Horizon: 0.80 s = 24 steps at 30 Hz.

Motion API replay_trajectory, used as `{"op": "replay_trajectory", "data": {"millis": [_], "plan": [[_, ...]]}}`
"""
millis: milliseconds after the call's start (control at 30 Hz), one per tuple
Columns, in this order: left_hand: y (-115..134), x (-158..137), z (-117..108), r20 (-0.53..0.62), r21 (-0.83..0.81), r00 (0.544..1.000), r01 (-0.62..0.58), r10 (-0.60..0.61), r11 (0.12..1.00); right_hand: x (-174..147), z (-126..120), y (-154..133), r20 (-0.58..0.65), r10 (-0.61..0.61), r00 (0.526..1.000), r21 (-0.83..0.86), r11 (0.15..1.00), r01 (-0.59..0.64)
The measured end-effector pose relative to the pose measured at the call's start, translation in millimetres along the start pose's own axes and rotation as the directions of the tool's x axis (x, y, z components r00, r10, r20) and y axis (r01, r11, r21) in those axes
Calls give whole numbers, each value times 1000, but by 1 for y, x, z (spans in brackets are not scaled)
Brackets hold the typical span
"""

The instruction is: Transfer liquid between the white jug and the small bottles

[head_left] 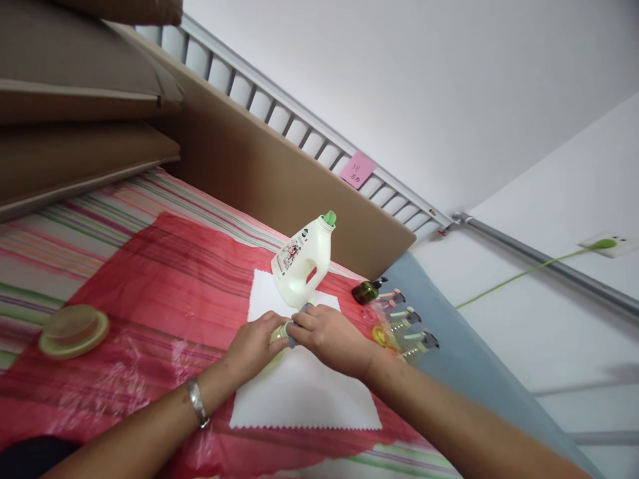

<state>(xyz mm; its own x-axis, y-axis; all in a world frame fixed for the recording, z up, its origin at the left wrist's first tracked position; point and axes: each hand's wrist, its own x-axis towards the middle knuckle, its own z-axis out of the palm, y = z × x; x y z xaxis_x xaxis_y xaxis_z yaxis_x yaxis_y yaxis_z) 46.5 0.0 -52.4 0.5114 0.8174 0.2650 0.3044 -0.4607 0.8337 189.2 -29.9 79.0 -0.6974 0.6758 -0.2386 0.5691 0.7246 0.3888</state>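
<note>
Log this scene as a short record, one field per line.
Left grip: around a small bottle
Right grip: on its grey top
Beneath hands: white sheet with a zigzag edge
Behind hands: white jug with a green spout
Right side: row of pump bottles
Left side: round pale-yellow container
Covering: red plastic over striped cloth

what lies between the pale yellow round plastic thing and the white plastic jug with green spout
Translucent red plastic sheet, then some white zigzag-edged sheet; the head view shows it.
</note>
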Motion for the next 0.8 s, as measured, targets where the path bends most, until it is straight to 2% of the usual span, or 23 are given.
{"op": "replay_trajectory", "data": {"millis": [200, 300, 500, 700, 800], "plan": [[6, -3, 5, -78, 10, 995, 55, -54, 998, 2, 0, -2, 3, -1, 1000, 36, 999, 1], [5, -1, 4, -79, -7, 996, 31, -31, 1000, 4, 1, -3, 10, 21, 1000, 25, 999, -21], [-1, 3, -3, 60, -124, 995, -70, 78, 990, 4, 2, -3, 55, 69, 996, 33, 997, -71], [2, 2, 1, -57, -59, 996, 73, -76, 996, 6, 4, -4, 39, 80, 996, 32, 996, -81], [-4, 6, -1, -1, -116, 1000, -24, 24, 993, 8, 4, -4, 33, 89, 995, 17, 996, -90]]}}
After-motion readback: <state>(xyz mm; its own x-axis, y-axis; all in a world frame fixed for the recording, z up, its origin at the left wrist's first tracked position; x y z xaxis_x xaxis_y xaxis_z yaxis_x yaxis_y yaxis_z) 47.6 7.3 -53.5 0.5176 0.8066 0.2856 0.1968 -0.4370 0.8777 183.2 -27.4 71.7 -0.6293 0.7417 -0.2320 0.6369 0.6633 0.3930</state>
